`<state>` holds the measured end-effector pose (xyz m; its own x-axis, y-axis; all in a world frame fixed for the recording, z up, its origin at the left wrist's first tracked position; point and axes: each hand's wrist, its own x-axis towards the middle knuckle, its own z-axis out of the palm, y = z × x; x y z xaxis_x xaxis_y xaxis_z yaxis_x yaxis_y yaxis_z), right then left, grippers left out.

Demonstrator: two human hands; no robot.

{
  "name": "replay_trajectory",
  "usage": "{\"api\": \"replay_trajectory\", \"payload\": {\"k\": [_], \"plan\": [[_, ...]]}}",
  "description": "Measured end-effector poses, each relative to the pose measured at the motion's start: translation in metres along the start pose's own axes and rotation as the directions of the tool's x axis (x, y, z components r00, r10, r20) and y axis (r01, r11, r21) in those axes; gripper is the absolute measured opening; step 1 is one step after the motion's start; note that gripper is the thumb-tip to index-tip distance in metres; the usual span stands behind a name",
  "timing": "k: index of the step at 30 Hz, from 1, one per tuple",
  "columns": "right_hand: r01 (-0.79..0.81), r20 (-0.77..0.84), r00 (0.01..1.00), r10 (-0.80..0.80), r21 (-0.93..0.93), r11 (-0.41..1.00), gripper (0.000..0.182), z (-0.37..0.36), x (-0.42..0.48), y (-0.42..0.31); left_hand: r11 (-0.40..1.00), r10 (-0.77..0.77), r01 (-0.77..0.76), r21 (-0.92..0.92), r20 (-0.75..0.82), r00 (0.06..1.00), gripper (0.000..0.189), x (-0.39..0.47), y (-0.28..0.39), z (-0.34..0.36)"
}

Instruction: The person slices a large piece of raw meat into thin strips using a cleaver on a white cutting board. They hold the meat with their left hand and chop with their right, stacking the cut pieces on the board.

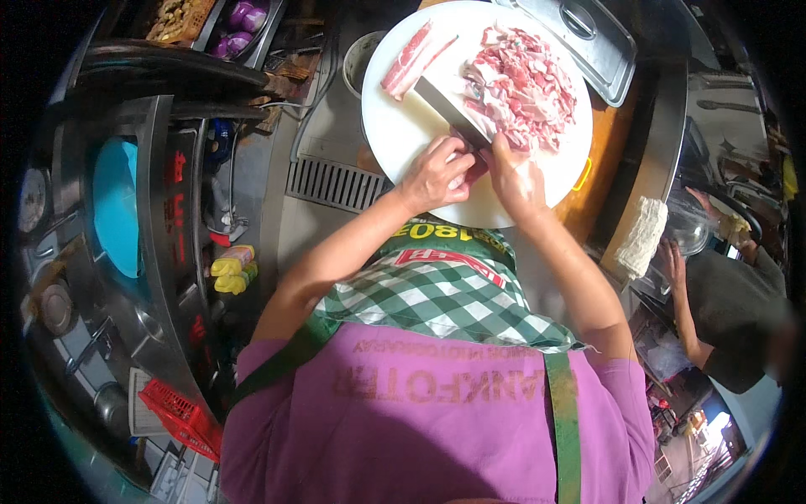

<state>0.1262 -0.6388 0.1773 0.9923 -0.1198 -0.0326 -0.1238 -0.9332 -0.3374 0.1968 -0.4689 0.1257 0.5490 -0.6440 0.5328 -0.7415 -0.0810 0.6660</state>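
A knife with a broad metal blade (448, 111) points up and left over a round white cutting board (403, 132). My right hand (519, 183) grips the knife at its near end; the handle is mostly hidden. Beside it, my left hand (439, 174) has curled fingers close to the blade's near end, and whether it holds anything cannot be seen. A heap of sliced raw meat (522, 88) lies right of the blade. Towards the board's upper left rest a thick strip of raw meat (406, 62) and a thinner strip (439, 55) beside it.
A metal lid (601, 47) overlaps the board's upper right side, above a wooden surface (582, 183). A whitish cloth (641, 238) hangs over a counter edge at right. Beyond it, another person (724, 309) works near a metal bowl (687, 230). A floor grate (335, 183) lies left.
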Motion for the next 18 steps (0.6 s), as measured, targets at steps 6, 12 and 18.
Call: {"api": "replay_trajectory", "payload": {"k": [6, 12, 18], "plan": [[-0.014, 0.065, 0.998, 0.019, -0.077, 0.997, 0.015, -0.054, -0.029, -0.008, 0.999, 0.015, -0.013, 0.038, -0.061, 0.998, 0.046, -0.009, -0.001, -0.001], [-0.182, 0.289, 0.923, 0.252, -0.248, 0.951, 0.015, -0.086, -0.058, -0.036, 0.998, 0.004, -0.003, 0.066, -0.012, 1.000, 0.041, -0.009, 0.001, -0.004], [-0.059, 0.126, 0.990, 0.063, -0.036, 0.998, 0.015, -0.029, -0.032, -0.013, 1.000, -0.025, 0.026, 0.018, -0.042, 0.999, 0.040, -0.009, 0.006, 0.004]]}}
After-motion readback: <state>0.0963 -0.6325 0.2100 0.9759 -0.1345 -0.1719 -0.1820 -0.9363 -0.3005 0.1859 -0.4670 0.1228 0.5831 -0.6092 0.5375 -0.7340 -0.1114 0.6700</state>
